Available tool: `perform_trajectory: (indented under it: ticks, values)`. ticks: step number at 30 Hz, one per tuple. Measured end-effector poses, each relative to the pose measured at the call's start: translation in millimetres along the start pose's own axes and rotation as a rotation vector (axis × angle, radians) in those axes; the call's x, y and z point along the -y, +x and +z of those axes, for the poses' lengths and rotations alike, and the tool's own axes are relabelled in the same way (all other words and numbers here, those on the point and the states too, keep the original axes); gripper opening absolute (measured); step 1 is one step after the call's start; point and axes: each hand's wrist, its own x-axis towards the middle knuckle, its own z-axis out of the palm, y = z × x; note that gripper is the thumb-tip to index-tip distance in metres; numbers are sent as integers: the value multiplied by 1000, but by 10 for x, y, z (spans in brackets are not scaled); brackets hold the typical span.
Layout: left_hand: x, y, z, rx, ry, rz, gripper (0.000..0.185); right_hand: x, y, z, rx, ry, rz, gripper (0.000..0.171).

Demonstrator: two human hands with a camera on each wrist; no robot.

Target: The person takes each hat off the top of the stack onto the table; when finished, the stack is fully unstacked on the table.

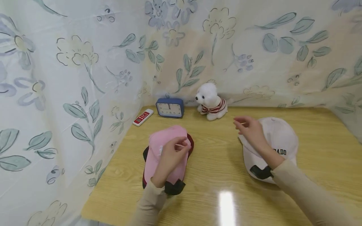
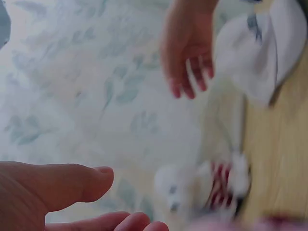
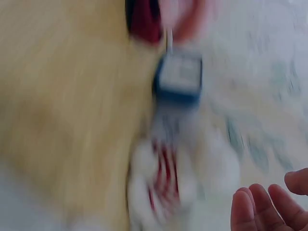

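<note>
A pink cap (image 1: 167, 138) lies on top of a dark red cap (image 1: 190, 143), whose edge shows at the right; black parts also stick out at the left. Above the pink cap is my left hand (image 1: 172, 155), thumb and fingers loosely bent with a gap between them, holding nothing. To the right, a pale cap (image 1: 284, 135) with dark lettering sits on the table, partly covered by my right hand (image 1: 253, 131) and forearm. That hand's fingers are relaxed and hold nothing; in the right wrist view its fingertips (image 3: 257, 202) stand apart from everything.
Along the back of the wooden table (image 1: 215, 169) stand a blue clock (image 1: 170, 108) and a white plush dog (image 1: 212, 102) in a red-striped top. A red and white remote control (image 1: 143, 117) lies at the back left. Floral cloth (image 1: 175, 56) hangs behind and at the left.
</note>
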Motion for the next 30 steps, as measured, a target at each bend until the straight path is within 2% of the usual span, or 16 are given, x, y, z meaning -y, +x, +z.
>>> perform_trajectory:
  ticks: [4,6,9,12,15,17,22,26,30]
  values:
    - [276,-144,-416,-153,65,-46,32,55,0,569,136,115,43,30]
    - [442,-234,-562,-201,130,-105,31,72,-40,818,197,148,78,29]
    - [679,-382,-689,-226,184,-216,32,97,-119,1123,270,191,139,29]
    - [878,-514,-728,-209,199,-309,34,138,-186,1330,318,254,206,30]
    - [1027,-614,-722,-179,203,-348,35,182,-222,1465,316,328,254,31]
    - [1095,-657,-706,-173,217,-347,33,211,-239,1520,305,383,277,31]
    - [1128,-664,-705,-184,243,-367,30,254,-258,1599,275,454,285,26]
    - [1117,-613,-730,-177,162,-425,34,293,-235,1618,253,467,262,20]
    - [1060,-557,-733,-203,35,-434,35,370,-181,1561,222,475,237,22]
